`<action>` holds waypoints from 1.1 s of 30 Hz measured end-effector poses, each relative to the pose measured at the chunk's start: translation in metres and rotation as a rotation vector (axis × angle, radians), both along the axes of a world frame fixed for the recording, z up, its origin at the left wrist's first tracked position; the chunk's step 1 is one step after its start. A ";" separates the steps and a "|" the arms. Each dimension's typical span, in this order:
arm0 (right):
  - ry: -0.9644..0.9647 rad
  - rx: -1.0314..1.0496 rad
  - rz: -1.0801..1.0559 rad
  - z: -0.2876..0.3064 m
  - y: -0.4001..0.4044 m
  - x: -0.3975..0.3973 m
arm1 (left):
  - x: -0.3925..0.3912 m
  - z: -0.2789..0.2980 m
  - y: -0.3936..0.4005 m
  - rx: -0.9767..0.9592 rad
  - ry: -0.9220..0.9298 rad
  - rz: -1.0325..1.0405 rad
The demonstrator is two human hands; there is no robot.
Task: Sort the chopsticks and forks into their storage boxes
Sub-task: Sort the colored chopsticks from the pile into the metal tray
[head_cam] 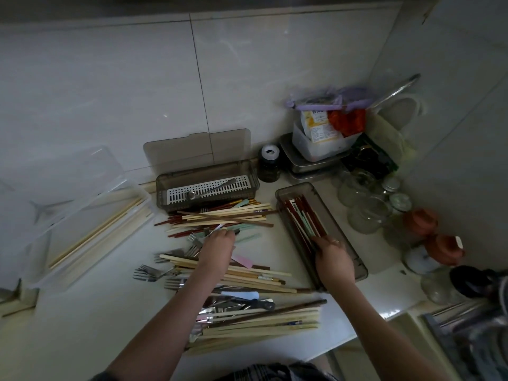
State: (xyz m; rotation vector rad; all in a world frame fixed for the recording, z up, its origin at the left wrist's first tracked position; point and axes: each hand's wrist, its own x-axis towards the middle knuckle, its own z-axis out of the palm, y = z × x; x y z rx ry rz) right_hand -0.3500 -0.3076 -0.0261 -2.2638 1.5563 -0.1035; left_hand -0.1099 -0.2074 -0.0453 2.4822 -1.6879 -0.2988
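A mixed pile of chopsticks lies on the counter in front of a grey lidded box that holds a white slotted insert and a metal utensil. My left hand reaches into this pile and pinches a thin chopstick at its front edge. My right hand grips the near ends of dark red chopsticks lying inside a grey open box on the right. Forks lie loose left of my left forearm. A clear box at the left holds pale chopsticks.
More chopsticks and cutlery are heaped near the counter's front edge. Glass jars, brown pots, a dark jar and stacked food containers crowd the back right corner. A sink sits at the lower right.
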 end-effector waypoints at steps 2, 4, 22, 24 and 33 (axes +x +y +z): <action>-0.039 -0.036 -0.002 0.000 0.001 0.001 | 0.001 -0.001 -0.005 0.047 -0.036 -0.010; -0.099 -0.127 -0.011 0.004 0.003 0.003 | 0.000 -0.007 -0.006 0.076 -0.088 -0.017; -0.038 -0.230 0.549 0.003 0.035 0.069 | -0.029 -0.001 0.023 -0.194 0.096 -0.237; -0.034 -0.271 0.481 0.003 0.032 0.059 | -0.026 -0.004 0.027 -0.251 0.092 -0.232; -0.206 -0.336 -0.046 0.024 0.000 0.008 | 0.015 -0.004 0.034 -0.078 0.001 -0.031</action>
